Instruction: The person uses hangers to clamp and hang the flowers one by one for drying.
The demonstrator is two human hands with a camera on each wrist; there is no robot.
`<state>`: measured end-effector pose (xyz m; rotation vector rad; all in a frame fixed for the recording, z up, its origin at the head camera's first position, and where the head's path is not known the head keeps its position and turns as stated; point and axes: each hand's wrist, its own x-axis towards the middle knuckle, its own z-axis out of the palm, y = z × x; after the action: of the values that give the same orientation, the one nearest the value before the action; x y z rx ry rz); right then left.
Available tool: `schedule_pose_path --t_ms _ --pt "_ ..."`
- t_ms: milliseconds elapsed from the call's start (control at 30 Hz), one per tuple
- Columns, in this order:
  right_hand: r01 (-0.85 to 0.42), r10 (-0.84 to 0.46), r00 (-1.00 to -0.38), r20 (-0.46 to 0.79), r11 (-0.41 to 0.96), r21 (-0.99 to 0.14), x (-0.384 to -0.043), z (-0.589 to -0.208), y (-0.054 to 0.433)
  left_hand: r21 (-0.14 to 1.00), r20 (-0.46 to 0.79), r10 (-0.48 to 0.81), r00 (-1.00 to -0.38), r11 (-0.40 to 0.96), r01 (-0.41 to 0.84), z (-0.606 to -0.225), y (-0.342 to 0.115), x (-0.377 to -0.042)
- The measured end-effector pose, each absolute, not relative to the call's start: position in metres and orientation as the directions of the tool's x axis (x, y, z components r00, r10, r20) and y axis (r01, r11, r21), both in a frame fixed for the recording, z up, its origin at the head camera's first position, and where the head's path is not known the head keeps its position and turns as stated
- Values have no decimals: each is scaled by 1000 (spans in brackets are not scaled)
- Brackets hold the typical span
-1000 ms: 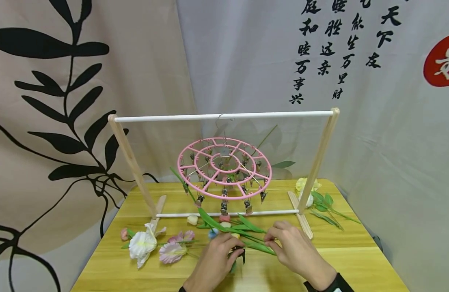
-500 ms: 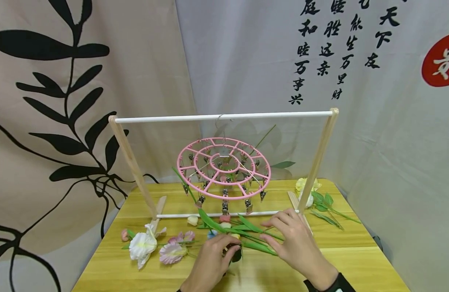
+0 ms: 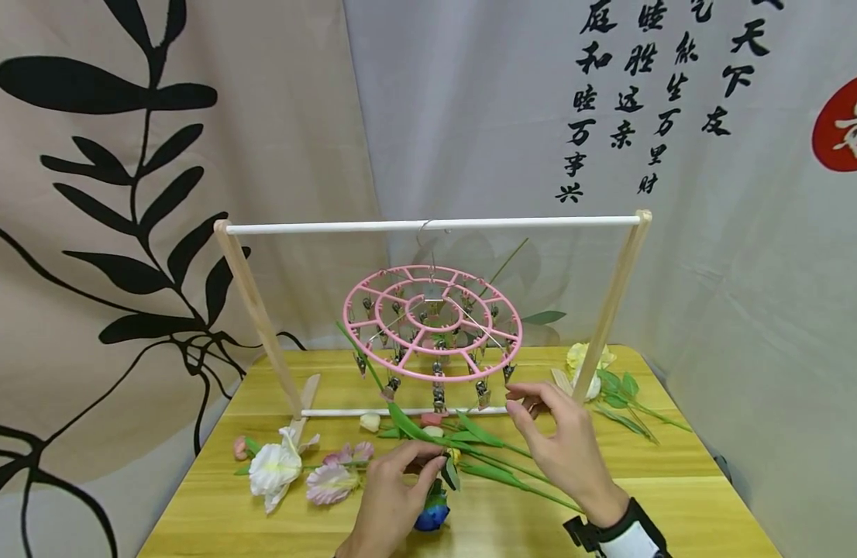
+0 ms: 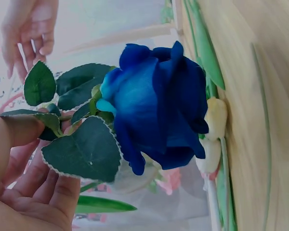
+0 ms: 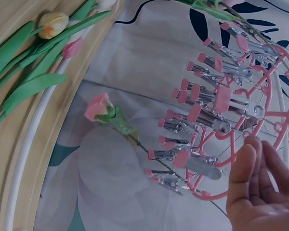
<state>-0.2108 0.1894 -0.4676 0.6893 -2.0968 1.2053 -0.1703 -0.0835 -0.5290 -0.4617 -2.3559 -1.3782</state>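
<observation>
My left hand pinches a blue rose by its stem, just behind the bloom. In the head view the rose hangs head down in front of the palm, close over the table; dark green leaves spread round the fingers. My right hand is raised at the front right of a round pink clip hanger, fingers bent loosely with a gap to the thumb. In the right wrist view its fingertips are beside the hanger's ring. Metal clips with pink tips dangle below.
A stand's white rod bears the hanger. Tulips lie before it, white and lilac flowers at left, yellow flowers at right. A pink rose shows beyond the clips.
My right hand has left the tulip stems and risen towards the hanger. My left hand has turned the flower so that the blue bloom now shows below it.
</observation>
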Motion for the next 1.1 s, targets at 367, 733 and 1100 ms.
schedule_pose_path --t_ms 367,733,1100 --pt "-600 -231 -795 561 429 -675 -231 -463 171 872 414 -50 -909 307 381 -518 -77 -169" --pt "-544 -273 -835 478 275 -792 -233 -460 161 878 422 -81 -903 282 386 -514 -72 -171" --pt "-499 -276 -850 449 149 -854 -229 -461 154 889 414 -60 -908 243 389 -514 -64 -171"
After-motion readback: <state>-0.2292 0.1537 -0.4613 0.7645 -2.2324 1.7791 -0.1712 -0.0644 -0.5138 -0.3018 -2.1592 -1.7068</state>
